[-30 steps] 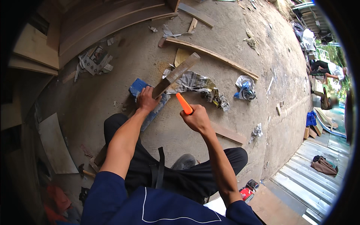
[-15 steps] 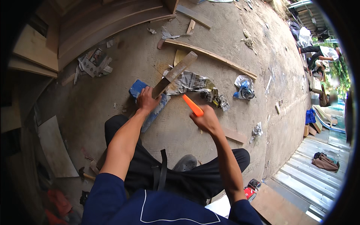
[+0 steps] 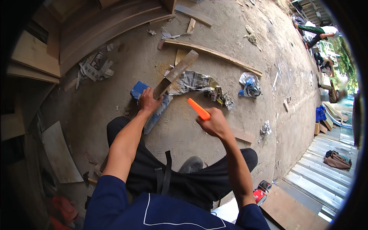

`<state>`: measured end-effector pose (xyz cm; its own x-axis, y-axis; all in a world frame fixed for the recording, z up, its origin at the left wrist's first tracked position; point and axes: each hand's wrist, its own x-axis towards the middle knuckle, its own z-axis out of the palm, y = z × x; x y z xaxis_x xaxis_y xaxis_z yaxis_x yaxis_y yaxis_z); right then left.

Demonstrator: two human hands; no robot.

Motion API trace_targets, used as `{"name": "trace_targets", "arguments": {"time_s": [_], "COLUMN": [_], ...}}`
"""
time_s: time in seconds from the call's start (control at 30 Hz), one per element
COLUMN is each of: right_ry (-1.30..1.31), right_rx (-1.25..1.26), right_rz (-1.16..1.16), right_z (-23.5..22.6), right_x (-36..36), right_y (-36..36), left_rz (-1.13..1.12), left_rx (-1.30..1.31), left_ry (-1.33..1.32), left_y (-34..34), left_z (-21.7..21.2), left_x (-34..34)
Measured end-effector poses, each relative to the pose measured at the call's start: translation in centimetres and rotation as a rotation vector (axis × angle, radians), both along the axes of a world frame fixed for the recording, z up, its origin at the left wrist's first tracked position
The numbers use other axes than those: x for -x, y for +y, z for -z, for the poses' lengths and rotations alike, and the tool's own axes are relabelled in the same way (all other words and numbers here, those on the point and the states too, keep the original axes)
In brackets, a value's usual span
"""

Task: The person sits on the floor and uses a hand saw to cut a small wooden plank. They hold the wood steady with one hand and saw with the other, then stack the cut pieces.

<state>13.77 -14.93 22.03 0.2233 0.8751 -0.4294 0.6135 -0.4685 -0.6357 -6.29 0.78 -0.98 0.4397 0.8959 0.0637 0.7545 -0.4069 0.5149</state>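
My left hand (image 3: 148,101) is closed on the near end of a wooden strip (image 3: 184,65), pressing it over a blue-painted block (image 3: 138,89). A blue-smeared board (image 3: 156,117) slants beneath that hand toward my knee. To the right, my right hand (image 3: 215,122) grips a tool with a bright orange handle, apparently a handsaw (image 3: 198,109). Its blade, seen edge-on, hardly shows. Yellowish sawdust (image 3: 163,71) lies beside the strip. Crumpled newspaper (image 3: 193,82) spreads on the ground just beyond the handle.
A long wooden batten (image 3: 214,55) lies farther off. Wooden cabinet work (image 3: 111,28) stands at the far left. A hammer (image 3: 89,179) rests near my left elbow, a red-and-black tool (image 3: 261,193) by my right. Corrugated metal sheeting (image 3: 310,165) and other people (image 3: 318,32) are at the right.
My right hand and the orange handle have shifted slightly right. The left hand stays on the strip. The view has turned a little, and a person at the far right has moved.
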Motion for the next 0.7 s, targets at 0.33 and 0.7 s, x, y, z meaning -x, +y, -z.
{"name": "trace_targets", "arguments": {"time_s": [0.33, 0.7], "right_ry": [0.007, 0.048], "right_rx": [-0.016, -0.099], "right_rz": [-0.005, 0.228], "right_z": [3.2, -6.1], "right_x": [0.6, -3.7], "right_y": [4.8, -15.6], "left_rz": [0.007, 0.029], "left_rx": [-0.011, -0.033], "left_ry": [-0.037, 0.068], "left_y": [-0.9, -0.7], "left_z": [0.5, 0.0], "left_x": [-0.6, -0.5]}}
